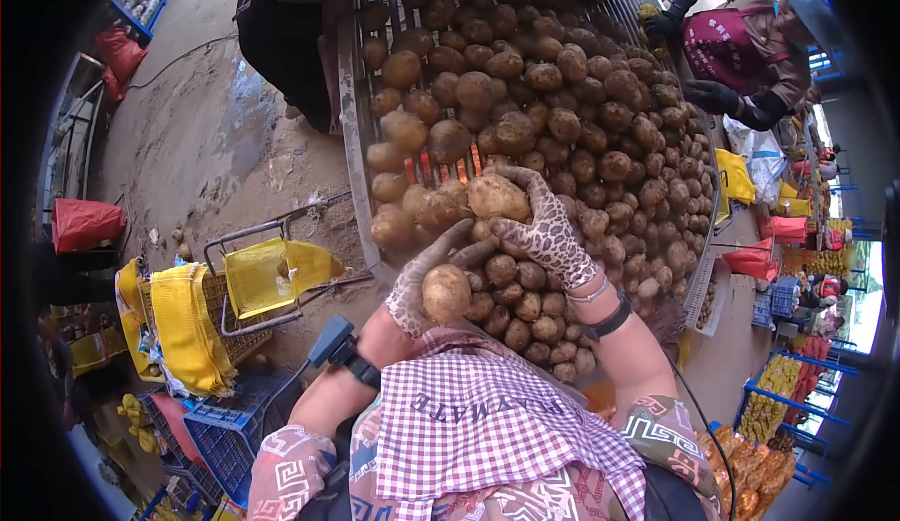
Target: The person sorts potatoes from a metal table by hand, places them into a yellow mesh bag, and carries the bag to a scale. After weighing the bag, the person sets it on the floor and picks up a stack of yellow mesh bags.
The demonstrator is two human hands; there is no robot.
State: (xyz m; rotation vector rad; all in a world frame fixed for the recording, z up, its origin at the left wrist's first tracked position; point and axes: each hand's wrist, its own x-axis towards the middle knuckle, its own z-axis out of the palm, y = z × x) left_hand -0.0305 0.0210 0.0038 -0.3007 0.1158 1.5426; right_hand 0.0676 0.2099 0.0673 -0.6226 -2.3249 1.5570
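Observation:
My left hand (411,288), in a leopard-print glove with dark, soiled fingertips, has a pale brown potato (445,294) against its palm side near the wrist. Its fingers reach toward the heap. My right hand (544,226), gloved alike, has thumb and fingers curled round a large potato (499,196) just above the others. Below and between the two hands lie smaller potatoes (530,307). A big heap of potatoes (609,136) spreads over the slatted sorting table in front of me, and an orange glow shows through the slats near my fingers.
The table's metal edge (352,160) runs along the left. At the upper right a co-worker in a maroon apron (727,47) reaches to the heap with dark gloves. Another person in dark clothes (286,43) stands at upper left. Yellow mesh sacks (187,324) and blue crates (230,418) stand at lower left.

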